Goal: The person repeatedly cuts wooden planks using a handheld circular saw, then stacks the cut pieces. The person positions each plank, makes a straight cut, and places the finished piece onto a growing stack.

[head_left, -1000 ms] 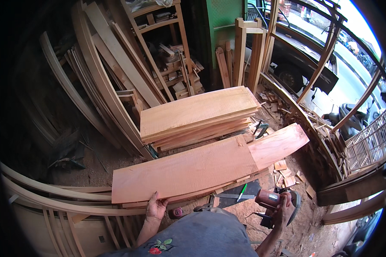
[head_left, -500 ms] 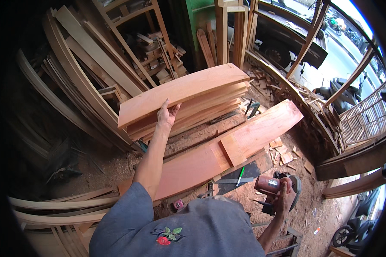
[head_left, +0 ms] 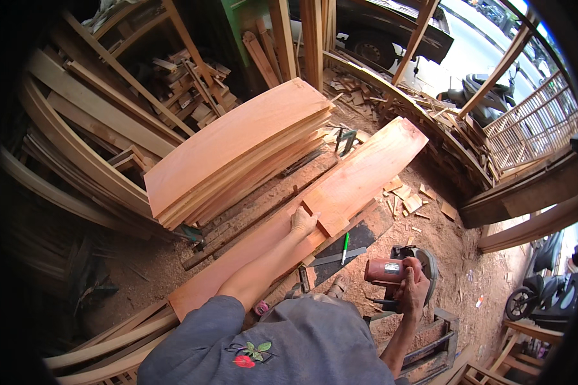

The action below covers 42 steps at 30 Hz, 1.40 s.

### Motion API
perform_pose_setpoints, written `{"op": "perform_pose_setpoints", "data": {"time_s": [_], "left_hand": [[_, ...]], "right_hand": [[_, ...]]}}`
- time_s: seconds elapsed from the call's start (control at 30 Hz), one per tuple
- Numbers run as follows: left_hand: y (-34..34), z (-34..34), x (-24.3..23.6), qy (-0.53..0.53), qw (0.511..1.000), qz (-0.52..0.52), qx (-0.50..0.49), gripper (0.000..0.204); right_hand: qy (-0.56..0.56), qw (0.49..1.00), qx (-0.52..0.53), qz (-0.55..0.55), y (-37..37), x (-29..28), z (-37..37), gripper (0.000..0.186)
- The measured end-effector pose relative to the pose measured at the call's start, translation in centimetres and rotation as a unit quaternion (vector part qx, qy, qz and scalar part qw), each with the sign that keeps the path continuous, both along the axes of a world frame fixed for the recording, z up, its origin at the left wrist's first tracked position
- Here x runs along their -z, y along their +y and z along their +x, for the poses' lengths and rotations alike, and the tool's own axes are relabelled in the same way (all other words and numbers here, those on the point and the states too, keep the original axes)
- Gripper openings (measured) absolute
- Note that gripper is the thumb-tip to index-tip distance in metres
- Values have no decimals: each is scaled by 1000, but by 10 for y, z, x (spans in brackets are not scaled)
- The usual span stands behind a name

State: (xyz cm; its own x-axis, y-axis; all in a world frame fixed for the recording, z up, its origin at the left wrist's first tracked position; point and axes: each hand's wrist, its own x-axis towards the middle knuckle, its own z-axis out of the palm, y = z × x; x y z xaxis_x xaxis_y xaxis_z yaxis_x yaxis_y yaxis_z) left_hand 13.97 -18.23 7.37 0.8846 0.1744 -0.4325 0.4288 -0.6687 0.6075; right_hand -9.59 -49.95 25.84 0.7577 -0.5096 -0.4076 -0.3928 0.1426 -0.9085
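The long board [head_left: 315,212] lies slanted across the middle of the frame. The left hand [head_left: 302,221] rests flat on it, fingers loose, not gripping. At lower right, the right hand [head_left: 412,289] is closed around a red circular saw [head_left: 398,269]. A stack of planks [head_left: 237,151] sits at upper left.

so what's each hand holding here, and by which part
The right hand grips a red circular saw by its handle. The left hand holds nothing, lying flat on the long board.

left hand [head_left: 303,221] flat — arm outstretched, right hand [head_left: 412,287] gripping
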Motion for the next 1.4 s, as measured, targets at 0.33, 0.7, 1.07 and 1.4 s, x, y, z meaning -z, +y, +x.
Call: {"op": "perform_pose_setpoints", "data": {"time_s": [0.33,0.7,1.07,1.4], "left_hand": [[-9,19,6,57,885,-462,17,101],[244,-94,-2,90,964,215,129,78],[288,-78,14,-3,964,76,256,52],[255,-100,-203,-214,966,2,145,80]], "right_hand": [[67,996,53,0,-4,5,-32,21],[65,995,54,-60,-12,22,-25,29],[57,988,-48,-137,6,8,-37,51],[55,990,-48,-123,4,18,-41,39]]}}
